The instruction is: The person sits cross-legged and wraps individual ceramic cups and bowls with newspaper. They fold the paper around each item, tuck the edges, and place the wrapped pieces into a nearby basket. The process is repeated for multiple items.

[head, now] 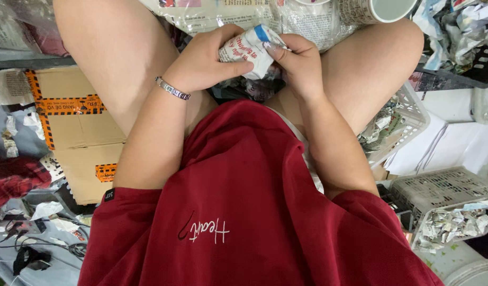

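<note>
Bottom of the frame is all red shirt [244, 222], so nothing to see nearest the camera. Not much room either side: a flattened cardboard box [77, 132] on the left, and white baskets [445, 196] of crumpled paper scraps crowding in at lower right, another basket [408, 119] pressed against the leg at mid right. The only open space is the small gap between the knees, top centre, and that's where both hands sit.

Left hand [204, 61], with a silver bracelet [172, 89] on the wrist, is curled round the bundle [249, 47] from the left, thumb laid across its front. Right hand [299, 61] pinches the bundle's right end, fingers bent tight. Both are gripping it.

The bundle is something wrapped in newspaper, whitish with red print and a blue patch on top, creased and lumpy. Past it, at the top edge, lies a white mug [379, 9] half wrapped in newsprint.
</note>
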